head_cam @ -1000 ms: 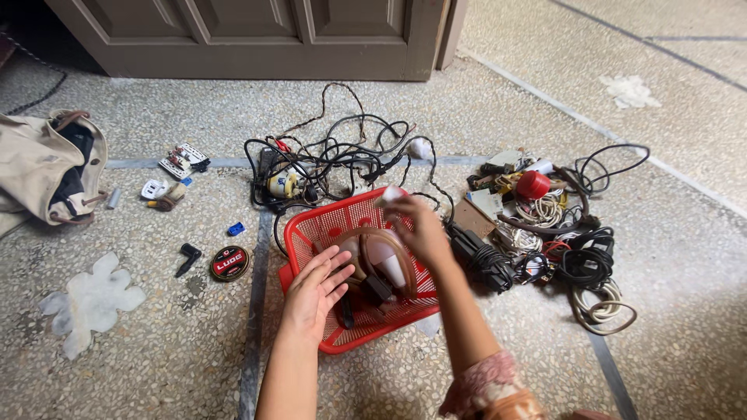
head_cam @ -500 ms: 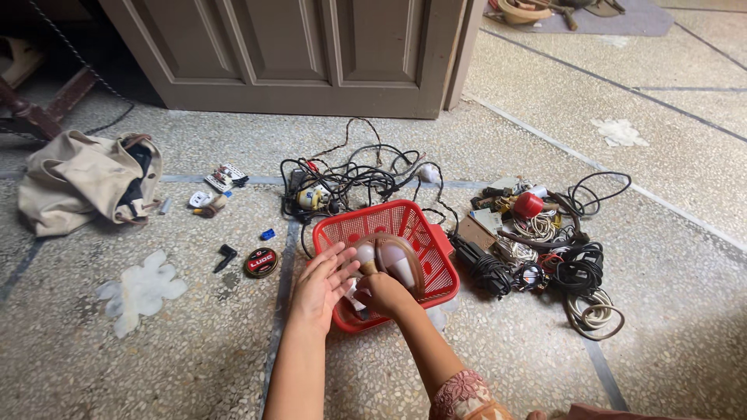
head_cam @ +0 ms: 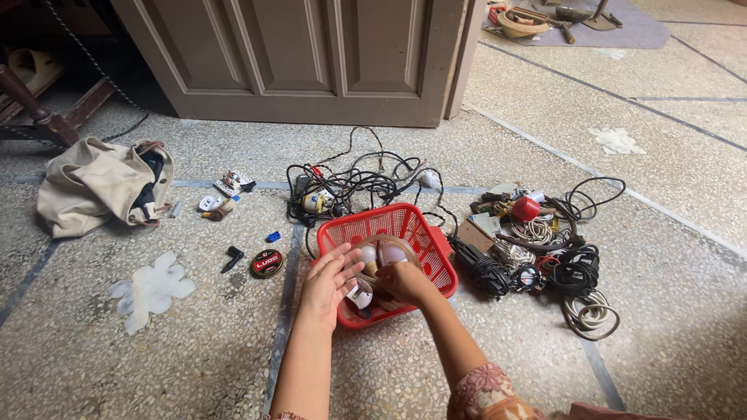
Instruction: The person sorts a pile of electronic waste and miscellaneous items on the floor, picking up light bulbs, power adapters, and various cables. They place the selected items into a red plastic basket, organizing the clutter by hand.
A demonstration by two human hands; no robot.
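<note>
Right hand point(head_cam: 401, 281) moved from far rim into red basket point(head_cam: 430, 239), fingers clenched on brown bowl-shaped item point(head_cam: 383, 250) there. Left hand point(head_cam: 327, 286) remained spread open, steadying basket's near side. Sorting evidently ongoing.

The right hand point(head_cam: 403, 280) covers most of what lies inside the red basket point(head_cam: 424, 233), so its grip cannot be told. The left hand point(head_cam: 328, 286) hides the basket's near-left wall. The small parts point(head_cam: 222, 204) beside the beige bag point(head_cam: 97, 185) are too tiny to identify. The chair leg point(head_cam: 27, 105) is cut off at the left edge.
</note>
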